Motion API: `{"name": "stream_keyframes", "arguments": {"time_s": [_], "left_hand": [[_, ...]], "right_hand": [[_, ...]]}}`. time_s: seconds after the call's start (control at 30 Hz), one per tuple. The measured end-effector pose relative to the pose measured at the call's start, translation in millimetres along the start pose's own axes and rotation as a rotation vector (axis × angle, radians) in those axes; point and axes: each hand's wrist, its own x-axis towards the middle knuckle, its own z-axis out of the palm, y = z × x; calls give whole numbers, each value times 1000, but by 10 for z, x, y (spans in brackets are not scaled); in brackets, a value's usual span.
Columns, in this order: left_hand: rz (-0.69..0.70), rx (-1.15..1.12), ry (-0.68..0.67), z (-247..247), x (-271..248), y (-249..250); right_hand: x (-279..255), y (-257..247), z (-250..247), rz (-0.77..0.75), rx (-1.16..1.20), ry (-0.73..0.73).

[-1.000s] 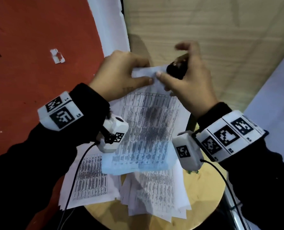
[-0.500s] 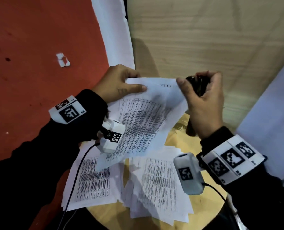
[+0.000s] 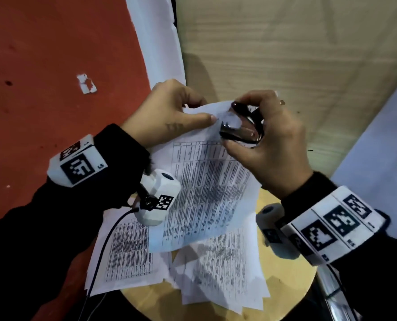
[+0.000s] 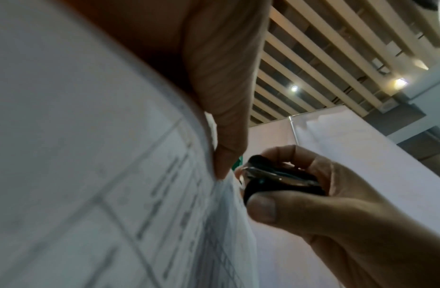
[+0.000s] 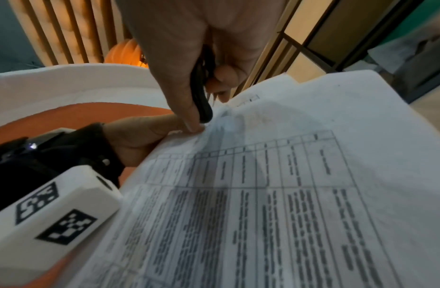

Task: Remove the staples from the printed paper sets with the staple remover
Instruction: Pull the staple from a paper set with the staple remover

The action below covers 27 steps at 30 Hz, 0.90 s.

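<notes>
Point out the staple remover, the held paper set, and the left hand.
staple remover point(image 3: 240, 129): head view, metal jaw body.
held paper set point(image 3: 206, 193): head view, printed middle.
left hand point(image 3: 167, 112): head view, back of hand.

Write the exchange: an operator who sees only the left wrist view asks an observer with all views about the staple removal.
Operator: Where on the page is the tool?
Observer: In the head view the staple remover, gripped by the right hand, sits at the top corner of the held paper set.
Operator: Is anything below the page?
Observer: More printed sheets lie spread on a round wooden table.
</notes>
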Motion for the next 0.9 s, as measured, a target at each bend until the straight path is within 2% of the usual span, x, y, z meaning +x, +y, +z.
{"name": "stream_keyframes", "arguments": {"time_s": [0.17, 0.27, 0.43, 0.73, 0.9], "left_hand": [[-48, -63, -17, 0, -17, 127], [-60, -89, -43, 2, -28, 186], [-52, -153, -79, -36, -36, 211], [-46, -197, -66, -42, -56, 282], [-43, -245, -111, -74, -49, 310]], "right_hand": [[88, -26, -152, -194, -241, -20], [95, -30, -172, -253, -232, -20], [104, -25, -194, -289, -182, -38], [140, -36, -244, -343, -211, -84], [167, -37, -259, -377, -228, -105]]}}
